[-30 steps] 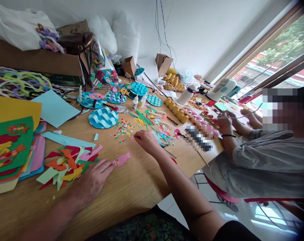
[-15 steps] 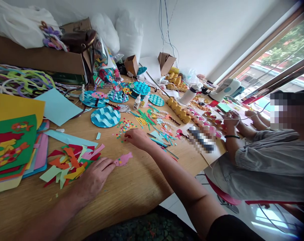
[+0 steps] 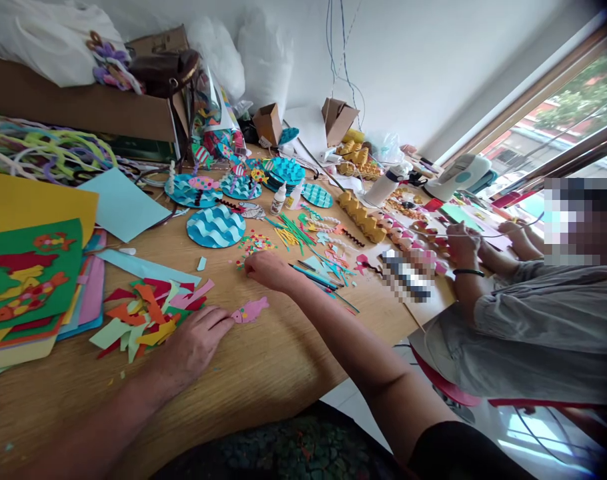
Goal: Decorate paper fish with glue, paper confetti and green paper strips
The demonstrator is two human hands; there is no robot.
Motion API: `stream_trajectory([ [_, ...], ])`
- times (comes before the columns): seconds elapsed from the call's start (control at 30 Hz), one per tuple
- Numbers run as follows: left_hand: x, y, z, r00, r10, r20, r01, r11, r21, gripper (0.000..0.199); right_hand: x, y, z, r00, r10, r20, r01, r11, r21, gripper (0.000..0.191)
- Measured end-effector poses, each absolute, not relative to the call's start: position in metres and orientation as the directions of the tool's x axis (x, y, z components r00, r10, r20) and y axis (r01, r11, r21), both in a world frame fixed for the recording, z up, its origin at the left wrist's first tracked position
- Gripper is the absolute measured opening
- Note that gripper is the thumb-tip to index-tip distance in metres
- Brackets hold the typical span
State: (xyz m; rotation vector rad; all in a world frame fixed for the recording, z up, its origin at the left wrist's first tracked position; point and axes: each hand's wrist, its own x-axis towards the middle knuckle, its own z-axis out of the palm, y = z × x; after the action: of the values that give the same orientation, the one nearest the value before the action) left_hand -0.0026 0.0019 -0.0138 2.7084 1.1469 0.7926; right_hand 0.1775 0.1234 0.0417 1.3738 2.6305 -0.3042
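A pink paper fish (image 3: 252,311) with small coloured dots near its head lies flat on the wooden table. The fingertips of my left hand (image 3: 197,341) press together on the fish's head end, and the thumb is hidden. Beyond the fish, my right hand (image 3: 267,271) is low over the table at the near edge of a scatter of small coloured paper dots (image 3: 257,244). Its fingers are curled down and pinched; whatever is between them is too small to make out. Beside my left hand is a pile of coloured paper scraps (image 3: 151,313).
Green and orange paper sheets (image 3: 31,273) are stacked at the left. Behind the dots stand a round blue wavy card (image 3: 216,227) and glue bottles (image 3: 278,199). Pencils (image 3: 313,275) lie by my right forearm. At right, a co-worker's hands (image 3: 463,243) are over the table.
My right hand has shifted slightly left along the dots, its fingers now more curled downward. My left hand stays on the fish. The whole view has tilted a little.
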Motion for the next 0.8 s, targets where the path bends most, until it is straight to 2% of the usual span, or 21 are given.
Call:
stream_trajectory([
  [0.23, -0.003, 0.003, -0.012, 0.568, 0.709, 0.418, 0.622, -0.703, 0.345, 0.035, 0.178, 0.127, 0.040, -0.559, 0.793, -0.242, 0.829, 0.541, -0.141, 0.021],
  [0.33, -0.003, 0.004, -0.008, 0.508, 0.734, 0.451, 0.601, -0.677, 0.425, 0.032, 0.181, 0.123, 0.042, -0.550, 0.808, -0.211, 0.834, 0.520, -0.185, 0.018],
  [0.4, -0.002, 0.005, -0.001, 0.437, 0.792, 0.427, 0.579, -0.610, 0.540, 0.026, 0.184, 0.114, 0.047, -0.532, 0.833, -0.151, 0.813, 0.453, -0.366, 0.014],
  [0.43, -0.002, 0.005, 0.004, 0.396, 0.833, 0.386, 0.562, -0.553, 0.616, 0.023, 0.185, 0.108, 0.050, -0.514, 0.850, -0.115, 0.762, 0.390, -0.517, 0.011],
  [0.5, 0.000, 0.006, 0.014, 0.311, 0.913, 0.265, 0.497, -0.393, 0.773, 0.020, 0.187, 0.091, 0.056, -0.490, 0.868, -0.081, 0.551, 0.236, -0.800, 0.007],
  [0.53, 0.001, 0.007, 0.019, 0.279, 0.939, 0.200, 0.451, -0.312, 0.836, 0.020, 0.187, 0.081, 0.059, -0.483, 0.872, -0.086, 0.441, 0.157, -0.883, 0.009],
  [0.6, 0.004, 0.009, 0.028, 0.247, 0.963, 0.107, 0.358, -0.193, 0.913, 0.021, 0.185, 0.064, 0.062, -0.473, 0.876, -0.096, 0.261, 0.036, -0.965, 0.014],
  [0.67, 0.008, 0.011, 0.035, 0.246, 0.967, 0.062, 0.299, -0.137, 0.944, 0.022, 0.183, 0.051, 0.063, -0.451, 0.887, -0.101, 0.153, -0.034, -0.988, 0.019],
  [0.8, 0.017, 0.015, 0.046, 0.270, 0.961, 0.052, 0.268, -0.127, 0.955, 0.019, 0.177, 0.040, 0.059, -0.411, 0.906, -0.104, 0.112, -0.063, -0.992, 0.019],
])
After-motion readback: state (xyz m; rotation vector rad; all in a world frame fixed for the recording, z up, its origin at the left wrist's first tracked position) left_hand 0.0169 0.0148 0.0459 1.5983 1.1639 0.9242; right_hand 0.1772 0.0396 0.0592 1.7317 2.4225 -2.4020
